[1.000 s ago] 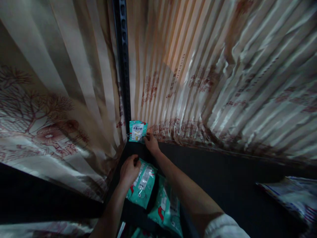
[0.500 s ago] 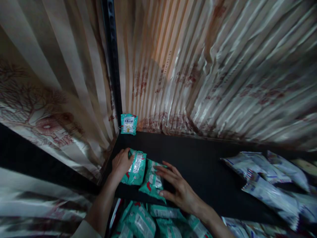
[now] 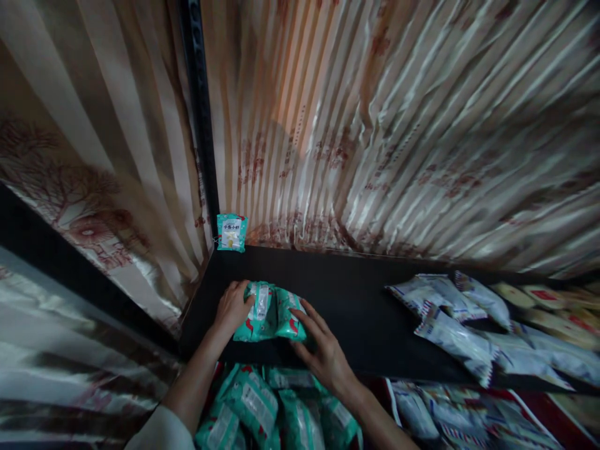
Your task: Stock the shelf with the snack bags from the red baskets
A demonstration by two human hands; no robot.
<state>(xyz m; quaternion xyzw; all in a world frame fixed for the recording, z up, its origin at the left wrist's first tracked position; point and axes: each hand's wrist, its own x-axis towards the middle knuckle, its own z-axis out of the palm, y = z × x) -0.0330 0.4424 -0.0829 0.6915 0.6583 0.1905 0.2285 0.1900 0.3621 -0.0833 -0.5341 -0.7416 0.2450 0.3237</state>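
Observation:
Two teal-green snack packets stand side by side on the black shelf. My left hand grips the outer side of the left packet, thumb across its front. Curled around the right edge of the second packet is my right hand, fingers over the front and thumb low. The two packets press against each other between my hands. Below the shelf's front edge, several matching packets fill a box, partly hidden by my right forearm.
One teal packet stands upright in the back left corner by a dark metal post. White-and-blue packets lie in a pile on the right. Cream packs sit beyond them. Patterned curtains close off the back and left.
My right hand has pushed the right packet leftward against the left one, straightening its tilt. My left hand stays on its packet. The camera view has shifted slightly right.

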